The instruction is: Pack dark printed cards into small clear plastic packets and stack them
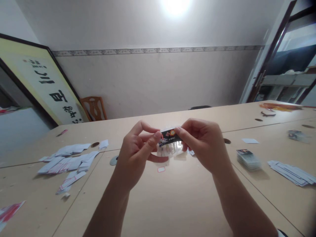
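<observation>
Head view: I see the black-topped packet (170, 138) raised over the table (160, 200), short of its far edge.
Left hand (134, 149): thumb and fingers pinching the packet's left end.
Right hand (206, 141): clamped on its right end.
Long axis: crosswise between them, right end slightly higher, neither hand nearer.

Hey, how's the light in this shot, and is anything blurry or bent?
Head view: the light is blown out. Head view: soft shadow beside the clear stack; the packet's small print is too soft to read. Head view: the door frame slants, probably lens distortion.
</observation>
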